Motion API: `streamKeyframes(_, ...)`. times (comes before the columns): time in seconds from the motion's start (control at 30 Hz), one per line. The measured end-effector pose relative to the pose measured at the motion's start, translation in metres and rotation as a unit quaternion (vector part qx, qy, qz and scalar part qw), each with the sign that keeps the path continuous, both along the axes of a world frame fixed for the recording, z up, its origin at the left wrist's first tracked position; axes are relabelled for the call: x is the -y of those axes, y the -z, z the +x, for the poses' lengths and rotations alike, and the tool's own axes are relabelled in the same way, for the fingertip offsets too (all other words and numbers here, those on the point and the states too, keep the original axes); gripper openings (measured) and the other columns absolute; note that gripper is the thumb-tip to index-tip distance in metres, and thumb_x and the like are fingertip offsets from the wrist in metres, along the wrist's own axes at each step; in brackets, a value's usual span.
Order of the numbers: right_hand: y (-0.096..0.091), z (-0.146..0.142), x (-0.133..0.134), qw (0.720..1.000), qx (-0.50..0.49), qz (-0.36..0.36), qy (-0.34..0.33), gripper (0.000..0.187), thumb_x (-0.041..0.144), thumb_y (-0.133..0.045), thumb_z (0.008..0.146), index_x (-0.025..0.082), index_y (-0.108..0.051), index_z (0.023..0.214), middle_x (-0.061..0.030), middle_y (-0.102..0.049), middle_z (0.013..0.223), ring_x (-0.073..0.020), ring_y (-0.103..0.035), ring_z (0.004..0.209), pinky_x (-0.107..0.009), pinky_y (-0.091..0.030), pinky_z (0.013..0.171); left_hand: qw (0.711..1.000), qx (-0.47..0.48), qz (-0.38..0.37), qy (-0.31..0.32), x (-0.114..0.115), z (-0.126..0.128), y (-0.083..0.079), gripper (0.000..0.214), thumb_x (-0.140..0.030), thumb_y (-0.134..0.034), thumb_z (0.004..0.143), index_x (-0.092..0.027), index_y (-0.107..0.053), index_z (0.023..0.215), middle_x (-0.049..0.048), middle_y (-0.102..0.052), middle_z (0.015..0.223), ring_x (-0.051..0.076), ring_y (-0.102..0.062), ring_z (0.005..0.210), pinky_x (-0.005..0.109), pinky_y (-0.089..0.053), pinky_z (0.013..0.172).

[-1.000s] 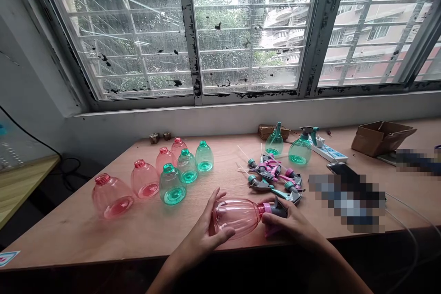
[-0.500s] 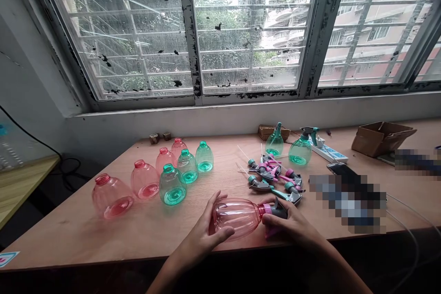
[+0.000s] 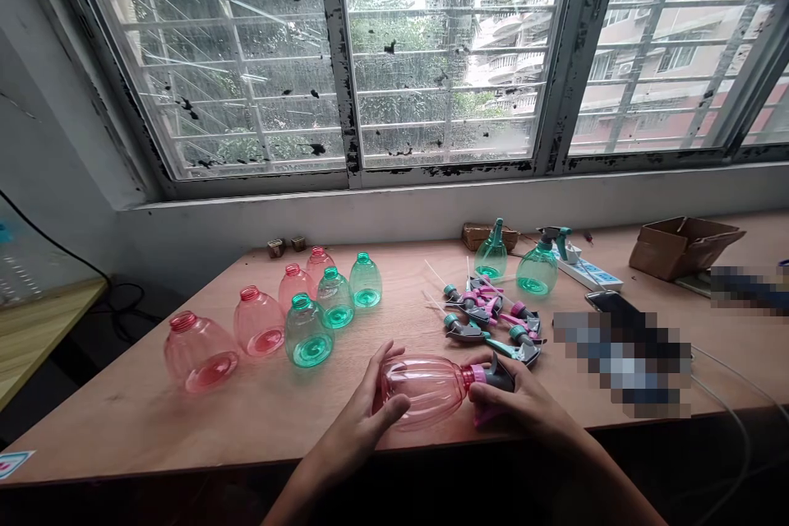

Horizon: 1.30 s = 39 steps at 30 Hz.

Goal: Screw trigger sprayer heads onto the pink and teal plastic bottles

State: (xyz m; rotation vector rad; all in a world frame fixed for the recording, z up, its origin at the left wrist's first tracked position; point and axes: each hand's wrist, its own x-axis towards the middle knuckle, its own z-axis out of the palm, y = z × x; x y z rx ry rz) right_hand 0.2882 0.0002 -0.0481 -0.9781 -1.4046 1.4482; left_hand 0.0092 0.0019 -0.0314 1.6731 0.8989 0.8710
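A clear pink spray bottle (image 3: 425,390) lies on its side between my hands near the table's front edge, its neck to the right. My left hand (image 3: 363,411) cups the base end, thumb across the front. At the neck, my right hand (image 3: 518,394) grips the grey and pink spray head (image 3: 496,376), which sits on the bottle's mouth. Several loose spray heads (image 3: 486,312) with thin tubes lie in a pile just beyond my right hand. To the left stand several uncapped bottles, pink ones (image 3: 202,353) and green ones (image 3: 309,333).
Two green bottles with spray heads (image 3: 536,271) stand at the back by a power strip (image 3: 588,269). A cardboard box (image 3: 684,248) is at the far right. A dark phone (image 3: 616,308) lies on the wooden table (image 3: 141,436), with cables to the right.
My left thumb has shifted slightly left and up on the bottle. My right hand, the bottle and the other things look the same.
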Motion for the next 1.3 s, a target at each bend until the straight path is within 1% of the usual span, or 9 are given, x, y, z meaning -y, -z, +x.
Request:
streamKeyframes(0.13,0.0013,0.0013,-0.001,1.0,0.0,-0.002,0.001,0.047,0.048,-0.078,0.08,0.018,-0.057,0.109,-0.0005,-0.072,0.073,-0.02,-0.071,0.065,-0.038,-0.061,0.069,1.0,0.006,-0.005,0.001,0.0006,0.0023,0.0013,0.086,-0.048,-0.069,0.087,-0.027,-0.019,0.153,0.013,-0.034,0.157,0.031,-0.033,0.144,0.051,-0.023,0.121)
streamKeyframes(0.3,0.0026,0.0027,-0.0031,1.0,0.002,0.002,0.003,0.047,0.049,-0.077,0.08,0.017,-0.057,0.108,-0.0011,-0.072,0.073,-0.0213,-0.072,0.066,-0.039,-0.061,0.069,0.999,-0.03,0.034,0.0,0.0033,0.0047,-0.0005,0.102,-0.035,-0.081,0.076,-0.027,-0.017,0.154,0.0142,-0.032,0.157,0.032,-0.034,0.144,0.049,-0.024,0.121)
streamKeyframes(0.43,0.0023,0.0027,-0.003,1.0,0.01,0.005,0.006,0.046,0.047,-0.078,0.08,0.017,-0.057,0.109,-0.0014,-0.072,0.076,-0.0204,-0.071,0.067,-0.038,-0.061,0.069,0.999,-0.036,0.03,0.005,0.0036,0.003,-0.0025,0.106,-0.04,-0.083,0.073,-0.027,-0.016,0.155,0.0139,-0.029,0.159,0.034,-0.032,0.145,0.048,-0.022,0.121)
streamKeyframes(0.6,0.0014,0.0019,-0.001,1.0,0.005,-0.008,0.005,0.048,0.049,-0.079,0.078,0.018,-0.058,0.107,-0.0004,-0.071,0.076,-0.0198,-0.071,0.066,-0.038,-0.062,0.069,1.0,-0.007,0.009,0.002,0.0013,0.0002,-0.0006,0.083,-0.058,-0.061,0.088,-0.026,-0.022,0.154,0.0134,-0.03,0.158,0.034,-0.032,0.144,0.052,-0.022,0.12)
streamKeyframes(0.87,0.0002,0.0004,-0.0004,1.0,-0.001,-0.005,0.005,0.05,0.053,-0.078,0.077,0.017,-0.06,0.108,-0.0011,-0.072,0.073,-0.0212,-0.072,0.066,-0.037,-0.061,0.068,0.996,-0.075,0.05,-0.013,0.0059,0.0056,-0.0061,0.101,-0.034,-0.081,0.076,-0.027,-0.017,0.154,0.0122,-0.023,0.161,0.032,-0.029,0.146,0.045,-0.024,0.121)
streamKeyframes(1.0,0.0018,0.0013,-0.0016,1.0,0.005,-0.005,0.006,0.049,0.05,-0.079,0.078,0.017,-0.059,0.108,-0.0012,-0.072,0.074,-0.0199,-0.071,0.066,-0.036,-0.061,0.068,0.994,-0.089,0.066,-0.009,0.0045,0.0045,-0.0036,0.109,-0.035,-0.084,0.072,-0.025,-0.013,0.154,0.014,-0.02,0.162,0.033,-0.027,0.146,0.045,-0.022,0.121)
streamKeyframes(1.07,0.0018,0.0019,-0.0016,1.0,0.007,-0.004,0.007,0.047,0.048,-0.079,0.078,0.017,-0.059,0.108,-0.0012,-0.072,0.075,-0.0196,-0.071,0.066,-0.036,-0.061,0.068,0.996,-0.073,0.055,0.002,0.0029,0.0027,-0.0017,0.106,-0.043,-0.081,0.076,-0.025,-0.013,0.155,0.0141,-0.019,0.162,0.033,-0.025,0.147,0.046,-0.021,0.122)
streamKeyframes(1.17,0.001,0.0021,-0.0009,1.0,0.006,-0.003,0.004,0.046,0.047,-0.078,0.08,0.018,-0.058,0.108,-0.0008,-0.072,0.075,-0.0194,-0.071,0.066,-0.036,-0.061,0.068,0.998,-0.043,0.036,0.006,0.0009,0.0005,0.0,0.089,-0.055,-0.064,0.087,-0.024,-0.015,0.155,0.013,-0.018,0.163,0.032,-0.018,0.15,0.047,-0.016,0.122)
streamKeyframes(1.3,0.0001,0.0018,-0.0004,1.0,0.009,-0.005,0.001,0.047,0.048,-0.078,0.08,0.017,-0.058,0.109,-0.0013,-0.072,0.075,-0.0201,-0.071,0.067,-0.038,-0.061,0.07,0.999,-0.038,0.016,0.003,0.0009,0.0006,-0.001,0.083,-0.056,-0.06,0.09,-0.025,-0.016,0.154,0.0131,-0.022,0.162,0.031,-0.021,0.149,0.048,-0.016,0.122)
